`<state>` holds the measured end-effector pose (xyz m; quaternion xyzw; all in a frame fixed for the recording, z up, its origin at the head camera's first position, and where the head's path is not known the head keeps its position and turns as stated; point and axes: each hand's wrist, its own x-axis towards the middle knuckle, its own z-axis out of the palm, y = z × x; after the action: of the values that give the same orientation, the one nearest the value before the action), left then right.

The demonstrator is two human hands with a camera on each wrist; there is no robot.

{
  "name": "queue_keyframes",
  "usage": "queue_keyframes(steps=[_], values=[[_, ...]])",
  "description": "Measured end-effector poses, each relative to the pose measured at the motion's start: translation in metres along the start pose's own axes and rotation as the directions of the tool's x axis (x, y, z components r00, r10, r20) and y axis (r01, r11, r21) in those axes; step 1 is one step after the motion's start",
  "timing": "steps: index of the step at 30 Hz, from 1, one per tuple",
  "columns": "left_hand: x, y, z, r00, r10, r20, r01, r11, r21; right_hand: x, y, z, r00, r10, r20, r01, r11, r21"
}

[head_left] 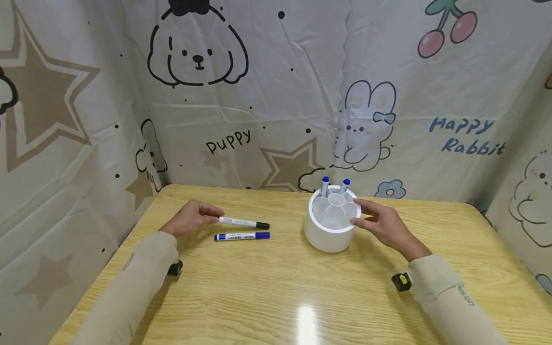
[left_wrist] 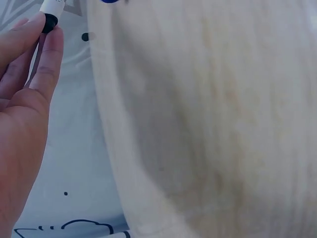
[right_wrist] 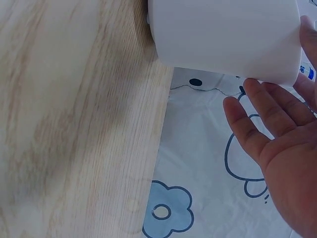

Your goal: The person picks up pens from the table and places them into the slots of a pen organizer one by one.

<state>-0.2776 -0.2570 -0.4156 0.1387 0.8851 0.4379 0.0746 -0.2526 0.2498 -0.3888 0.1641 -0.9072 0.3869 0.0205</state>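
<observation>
Near the left side of the table, my left hand (head_left: 192, 218) pinches the rear end of a white marker (head_left: 237, 222) with a black cap pointing right. In the left wrist view, thumb and fingers close on its dark end. Just in front lies a white and blue marker (head_left: 241, 236), untouched. A round white pen holder (head_left: 329, 239) with compartments stands right of centre. Two blue-topped markers, one on the left (head_left: 325, 186) and one on the right (head_left: 344, 186), stand in its back compartments. My right hand (head_left: 384, 224) touches the holder's right side with extended fingers and thumb.
The wooden table (head_left: 241, 287) has its back edge close behind the pen holder. A printed cloth (head_left: 267, 96) hangs behind and at both sides. Each wrist carries a small black device, one at the left (head_left: 175, 268) and one at the right (head_left: 401, 282).
</observation>
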Motion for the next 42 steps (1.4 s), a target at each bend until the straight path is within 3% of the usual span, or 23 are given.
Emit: queue_keyframes(steps=[13,27,42], values=[[0.005,0.02,-0.012,0.996,0.018,-0.087,-0.021,0.999,-0.029,0.0,0.001,0.0,1.0,-0.008,-0.004,0.008,1.0,0.0],[0.014,0.042,-0.014,0.987,0.036,-0.155,-0.05,0.995,-0.085,0.0,0.0,0.0,1.0,-0.003,-0.002,0.003,1.0,0.005],[0.018,0.075,-0.015,0.971,0.141,-0.193,-0.166,0.979,-0.12,-0.001,-0.001,0.0,1.0,0.003,0.002,-0.003,1.0,0.002]])
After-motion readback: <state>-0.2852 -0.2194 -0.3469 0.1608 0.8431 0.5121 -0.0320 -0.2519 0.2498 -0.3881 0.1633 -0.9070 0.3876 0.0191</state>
